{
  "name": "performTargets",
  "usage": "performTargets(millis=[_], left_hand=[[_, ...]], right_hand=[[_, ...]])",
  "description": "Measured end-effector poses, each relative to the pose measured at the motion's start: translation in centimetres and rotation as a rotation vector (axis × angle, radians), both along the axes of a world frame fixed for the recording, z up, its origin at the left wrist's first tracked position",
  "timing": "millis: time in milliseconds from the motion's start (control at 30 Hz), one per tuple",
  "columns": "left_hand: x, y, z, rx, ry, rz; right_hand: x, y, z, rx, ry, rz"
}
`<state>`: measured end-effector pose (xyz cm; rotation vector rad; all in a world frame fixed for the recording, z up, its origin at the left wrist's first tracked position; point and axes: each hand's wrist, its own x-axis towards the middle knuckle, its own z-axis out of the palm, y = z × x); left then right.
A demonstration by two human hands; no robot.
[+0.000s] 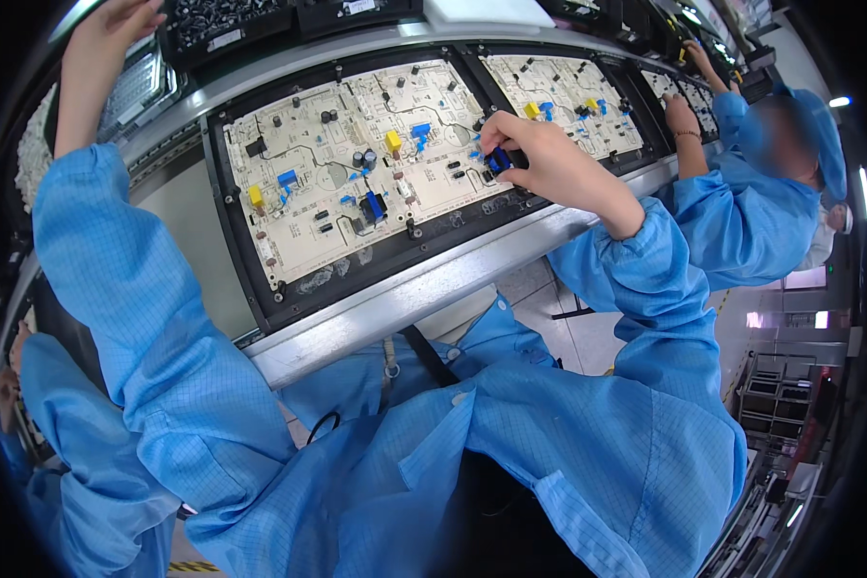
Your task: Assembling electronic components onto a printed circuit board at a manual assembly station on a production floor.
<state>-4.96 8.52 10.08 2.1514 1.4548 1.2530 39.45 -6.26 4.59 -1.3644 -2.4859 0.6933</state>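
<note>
Pinching a small blue component (pixel 497 160), right hand (pixel 539 159) grip closed at the circuit board's (pixel 356 164) right edge; left hand (pixel 116 24) reached beyond board to parts bin (pixel 140 87), grip unclear.

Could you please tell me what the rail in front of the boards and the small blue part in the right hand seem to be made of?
Rail: probably bare metal, grey with a dull, scuffed sheen. Blue part, pinched by the right hand: likely moulded plastic, glossy and evenly coloured, though it is too small to be sure.

Left hand (pixel 116 19) raised high, right hand (pixel 539 159) forward, fingers pinched.
</note>
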Motion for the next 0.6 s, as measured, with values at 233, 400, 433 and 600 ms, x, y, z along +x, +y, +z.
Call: performTargets(millis=[233, 400, 433, 600], left_hand=[[0.3, 0.6, 0.6, 0.0, 0.002, -0.05], [1.1, 1.0, 0.9, -0.011, 0.029, -0.115], [1.3, 1.5, 0.5, -0.049, 0.026, -0.175], [8.0, 0.3, -1.7, -0.097, 0.117, -0.278]], right_hand=[[0.3, -0.6, -0.1, 0.057, 0.028, -0.022], [0.3, -0.1, -0.1, 0.015, 0.04, -0.001], [0.2, -0.1, 0.0, 0.015, 0.043, -0.002], [0.3, -0.2, 0.0, 0.022, 0.043, 0.02]])
